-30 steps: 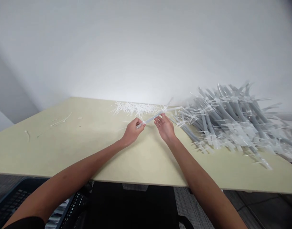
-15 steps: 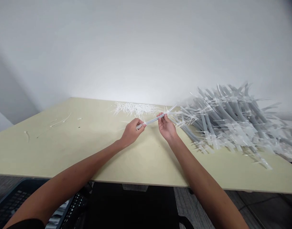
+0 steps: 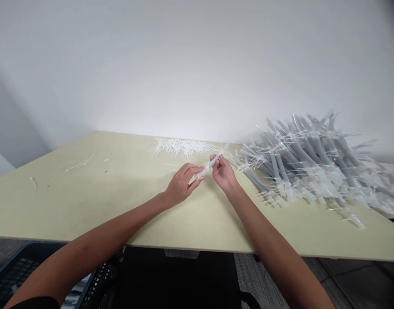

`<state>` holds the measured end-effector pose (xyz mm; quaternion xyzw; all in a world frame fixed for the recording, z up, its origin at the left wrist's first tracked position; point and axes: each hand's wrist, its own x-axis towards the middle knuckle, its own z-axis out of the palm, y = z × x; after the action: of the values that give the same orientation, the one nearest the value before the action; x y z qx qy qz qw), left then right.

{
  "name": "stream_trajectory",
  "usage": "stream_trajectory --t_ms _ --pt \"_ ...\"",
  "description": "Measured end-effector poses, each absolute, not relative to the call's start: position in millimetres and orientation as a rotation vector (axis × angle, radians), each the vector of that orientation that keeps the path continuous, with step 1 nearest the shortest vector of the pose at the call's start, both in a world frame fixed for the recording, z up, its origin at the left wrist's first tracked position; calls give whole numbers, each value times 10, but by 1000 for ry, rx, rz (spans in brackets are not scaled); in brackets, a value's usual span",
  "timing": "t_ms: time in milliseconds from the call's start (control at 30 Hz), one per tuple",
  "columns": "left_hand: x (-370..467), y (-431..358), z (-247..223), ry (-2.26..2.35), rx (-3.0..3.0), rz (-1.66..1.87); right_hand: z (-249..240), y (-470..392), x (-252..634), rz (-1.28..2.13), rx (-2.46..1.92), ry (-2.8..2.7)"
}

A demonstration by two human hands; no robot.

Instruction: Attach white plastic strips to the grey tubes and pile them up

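Note:
Between my hands, above the middle of the table, is a short grey tube [image 3: 213, 162] with whitish translucent ends. My left hand [image 3: 183, 182] pinches its near end between thumb and fingers. Around the far end are the fingers of my right hand [image 3: 223, 172], palm turned up, gripping the tube. A white cable tie seems to stick out near that far end, too small to make out well. Behind my hands lies a heap of white cable ties [image 3: 184, 147].
On the right a big pile of similar grey tubes [image 3: 306, 159] with translucent ends and ties spreads over the table [image 3: 87, 210]. A few loose cable ties [image 3: 83, 163] lie at left. Below the table's front edge stands a dark blue basket [image 3: 29, 249]. A white wall rises behind.
The tube's near end has swung right and towards me, so it tilts more steeply. My left hand has shifted slightly right, its fingers straighter; my right hand has hardly moved.

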<state>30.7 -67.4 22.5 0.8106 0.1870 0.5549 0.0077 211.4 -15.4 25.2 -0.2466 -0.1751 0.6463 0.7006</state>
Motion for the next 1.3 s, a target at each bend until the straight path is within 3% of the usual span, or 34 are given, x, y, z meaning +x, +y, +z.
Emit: stream_trajectory --t_ms 433,733,933,1100,1300 --pt "351 -699 219 607 2590 1757 235 -165 2108 1433 -549 -463" --pt "313 -589 180 962 2540 1697 355 -445 1875 1730 -653 -907" --pt "185 -488 263 859 2535 1341 347 -424 1882 1724 -639 -861" --pt "-42 -186 173 1307 2392 1137 343 -394 1926 1678 -685 -759" --pt "-326 95 88 1691 2514 450 282 -374 1944 1486 -776 -888"
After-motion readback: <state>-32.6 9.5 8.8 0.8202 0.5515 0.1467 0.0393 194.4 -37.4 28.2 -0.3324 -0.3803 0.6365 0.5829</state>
